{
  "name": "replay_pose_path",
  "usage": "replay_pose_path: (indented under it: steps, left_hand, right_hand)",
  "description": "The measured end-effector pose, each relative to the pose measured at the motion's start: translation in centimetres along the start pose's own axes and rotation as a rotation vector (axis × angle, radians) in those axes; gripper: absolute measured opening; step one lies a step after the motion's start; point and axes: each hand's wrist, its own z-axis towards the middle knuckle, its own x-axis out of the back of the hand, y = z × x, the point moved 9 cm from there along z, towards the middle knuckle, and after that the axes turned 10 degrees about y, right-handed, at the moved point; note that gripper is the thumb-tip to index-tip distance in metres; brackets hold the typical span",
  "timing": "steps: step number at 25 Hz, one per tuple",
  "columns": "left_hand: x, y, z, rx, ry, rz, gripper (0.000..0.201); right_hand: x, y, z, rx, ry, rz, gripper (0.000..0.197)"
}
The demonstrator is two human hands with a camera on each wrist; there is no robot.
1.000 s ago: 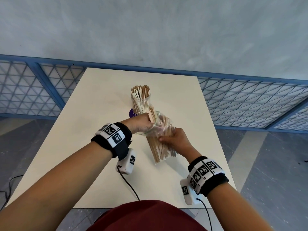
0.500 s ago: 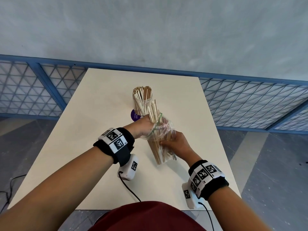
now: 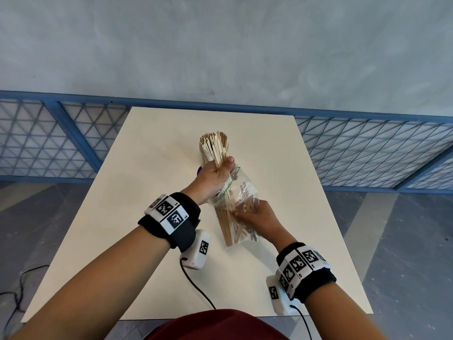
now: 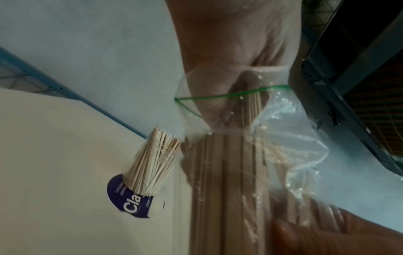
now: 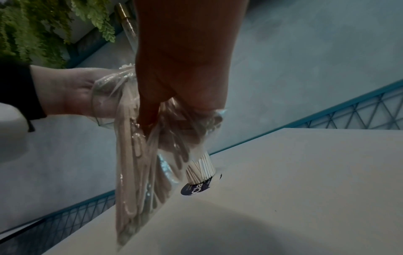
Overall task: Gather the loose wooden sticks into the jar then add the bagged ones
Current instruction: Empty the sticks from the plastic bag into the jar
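A clear jar full of upright wooden sticks stands mid-table, with a purple label at its base. In front of it my left hand grips a bundle of sticks drawn partly out of a clear zip bag with a green seal. The bundle's tips reach up beside the jar's rim. My right hand pinches the bag's lower part from the right, holding it over the table. More sticks remain inside the bag. The jar shows behind the bag in the right wrist view.
The cream table has blue mesh railing beyond its far and side edges. Cables run from the wrist cameras over the near edge. Green foliage hangs in the right wrist view.
My left hand has pulled the stick bundle further up out of the bag toward the jar's rim. My right hand has stayed low on the bag.
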Motion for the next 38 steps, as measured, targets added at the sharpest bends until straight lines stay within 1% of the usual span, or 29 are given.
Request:
replay_pose_path:
  steps: [1, 3, 6, 7, 10, 12, 15, 19, 22, 24, 26, 28, 30, 32, 33, 34, 35, 36, 37, 38]
  left_hand:
    - [0.5, -0.2, 0.3, -0.011, 0.010, 0.053, 0.047]
    - [1.5, 0.0, 0.6, -0.009, 0.030, 0.028, 0.041]
    - [2.7, 0.8, 1.1, 0.051, 0.073, -0.296, 0.040]
    - [3.0, 0.8, 1.3, 0.066, 0.083, -0.372, 0.040]
    - [3.8, 0.1, 1.9, 0.098, 0.121, -0.476, 0.041]
    - [4.7, -0.5, 2.7, 0.134, 0.198, -0.573, 0.040]
    - [6.6, -1.3, 4.7, 0.227, 0.369, -0.746, 0.040]
    - [7.8, -0.7, 7.9, 0.272, 0.507, -0.872, 0.040]
    - [8.2, -0.1, 11.0, 0.227, 0.607, -0.818, 0.039]
    - [8.4, 0.0, 13.2, 0.157, 0.657, -0.737, 0.038]
    - [8.3, -0.3, 15.1, 0.097, 0.671, -0.641, 0.035]
    - [8.0, -1.1, 16.8, 0.052, 0.678, -0.520, 0.033]
    - [7.7, -2.2, 17.8, 0.036, 0.684, -0.404, 0.034]
    - [7.1, -3.6, 18.5, 0.018, 0.665, -0.262, 0.037]
    - [6.7, -4.3, 18.5, 0.012, 0.635, -0.184, 0.039]
    - [6.2, -5.3, 18.6, 0.019, 0.596, -0.100, 0.037]
    - [5.8, -6.5, 18.6, 0.029, 0.560, -0.017, 0.032]
    - [5.4, -7.5, 18.5, 0.049, 0.516, 0.026, 0.021]
    - [5.1, -8.3, 18.4, 0.059, 0.481, 0.020, 0.011]
    - [5.1, -8.6, 18.3, 0.057, 0.467, -0.006, 0.021]
  right_hand:
    - [-0.2, 0.0, 0.1, -0.004, -0.002, 0.007, 0.019]
    - [-0.5, 0.0, 0.1, -0.006, -0.006, -0.002, 0.019]
    - [-1.2, 0.2, 0.0, -0.006, -0.009, -0.047, 0.020]
    - [-1.5, 0.3, 0.0, -0.011, -0.008, -0.052, 0.021]
    - [-2.1, 0.6, 0.0, -0.030, -0.005, -0.042, 0.021]
    - [-2.3, 0.8, 0.3, -0.035, -0.007, -0.052, 0.019]
    - [-2.1, 1.2, 1.4, -0.049, -0.027, -0.048, 0.018]
    - [-1.1, 2.1, 3.9, -0.089, -0.037, -0.029, 0.019]
    - [0.2, 2.6, 6.7, -0.137, 0.004, -0.002, 0.022]
    - [1.1, 2.8, 8.7, -0.170, 0.032, 0.020, 0.017]
    - [1.9, 3.0, 10.4, -0.208, 0.078, 0.023, 0.007]
    - [2.6, 2.9, 12.2, -0.233, 0.129, 0.016, 0.010]
    - [2.8, 2.7, 13.8, -0.254, 0.149, 0.035, 0.012]
    - [2.8, 2.4, 15.0, -0.269, 0.150, 0.068, 0.012]
    - [2.7, 2.2, 15.3, -0.270, 0.147, 0.081, 0.013]
    - [2.7, 2.1, 15.7, -0.271, 0.144, 0.087, 0.014]
    - [2.5, 2.0, 16.1, -0.266, 0.139, 0.096, 0.015]
    - [2.4, 2.0, 16.4, -0.261, 0.136, 0.101, 0.015]
    - [2.1, 1.9, 16.6, -0.257, 0.130, 0.105, 0.016]
    - [2.0, 1.8, 16.7, -0.256, 0.130, 0.108, 0.016]
